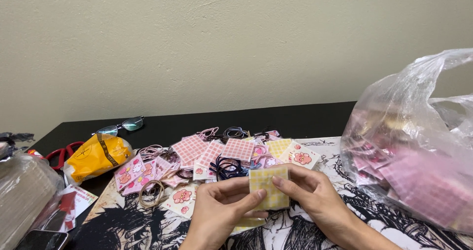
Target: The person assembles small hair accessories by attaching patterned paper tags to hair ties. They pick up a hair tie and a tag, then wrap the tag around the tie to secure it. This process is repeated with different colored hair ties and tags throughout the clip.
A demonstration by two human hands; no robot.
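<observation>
Two hands, left hand (219, 208) and right hand (315, 196), fingers clamped on yellow checked card (268, 186).

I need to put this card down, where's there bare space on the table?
Bare black table runs along the wall, behind the card pile. The mat is open between right hand and plastic bag. Crowded: pile, left edge.
</observation>
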